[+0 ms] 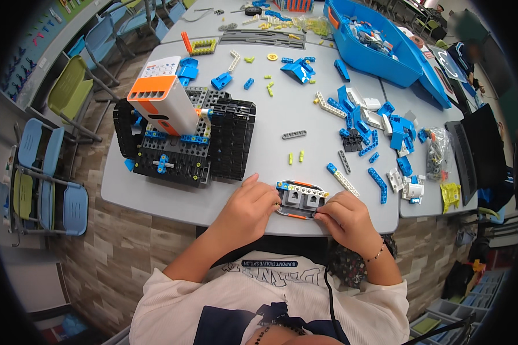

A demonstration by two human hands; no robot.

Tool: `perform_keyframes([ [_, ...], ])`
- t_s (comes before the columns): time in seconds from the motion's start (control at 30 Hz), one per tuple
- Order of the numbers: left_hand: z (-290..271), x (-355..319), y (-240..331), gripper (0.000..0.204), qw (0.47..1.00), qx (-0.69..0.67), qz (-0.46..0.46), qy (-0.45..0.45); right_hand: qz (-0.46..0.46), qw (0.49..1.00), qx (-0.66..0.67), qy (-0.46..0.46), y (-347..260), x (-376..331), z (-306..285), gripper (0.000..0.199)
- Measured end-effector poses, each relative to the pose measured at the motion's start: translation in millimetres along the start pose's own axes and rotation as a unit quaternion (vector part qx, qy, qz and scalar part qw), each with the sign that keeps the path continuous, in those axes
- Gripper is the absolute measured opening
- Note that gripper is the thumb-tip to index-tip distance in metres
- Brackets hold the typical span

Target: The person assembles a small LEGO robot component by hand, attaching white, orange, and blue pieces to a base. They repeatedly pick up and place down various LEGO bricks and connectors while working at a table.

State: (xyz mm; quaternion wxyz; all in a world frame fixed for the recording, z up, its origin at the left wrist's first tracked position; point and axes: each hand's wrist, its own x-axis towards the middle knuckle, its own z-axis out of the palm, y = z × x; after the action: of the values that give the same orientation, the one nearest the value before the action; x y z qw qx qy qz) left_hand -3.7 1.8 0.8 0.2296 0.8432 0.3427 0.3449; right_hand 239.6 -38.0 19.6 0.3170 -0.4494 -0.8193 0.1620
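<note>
At the table's near edge I hold an oval grey building-kit module [297, 211] with orange trim and two square grey sockets. A white perforated beam [305, 191] with a blue piece at its left end lies along its far side. My left hand [249, 208] is closed on the module's left end. At its right end my right hand [351, 220] pinches with thumb and fingertips; what exactly lies between them is hidden. Just beyond the module are two lime-green pegs [301, 156] and a grey beam [294, 134].
A black tracked vehicle [178, 167] carrying a white and orange block [161, 103] stands left. Loose blue and white parts [377, 123] lie right, near a bag of parts [438, 154] and a laptop [477, 152]. A blue bin [374, 49] stands at the far right.
</note>
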Motion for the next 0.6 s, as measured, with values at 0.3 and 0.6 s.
perform_keyframes([
  [0.3, 0.1, -2.7, 4.0, 0.015, 0.999, 0.015, 0.026, 0.017, 0.024, 0.999, 0.027, 0.0, 5.3, 1.2, -1.0, 0.014],
  [0.6, -3.4, -2.7, 0.9, 0.014, 1.0, 0.004, 0.029, -0.008, -0.033, 0.999, 0.019, -0.009, 8.4, -3.6, 3.4, 0.015],
])
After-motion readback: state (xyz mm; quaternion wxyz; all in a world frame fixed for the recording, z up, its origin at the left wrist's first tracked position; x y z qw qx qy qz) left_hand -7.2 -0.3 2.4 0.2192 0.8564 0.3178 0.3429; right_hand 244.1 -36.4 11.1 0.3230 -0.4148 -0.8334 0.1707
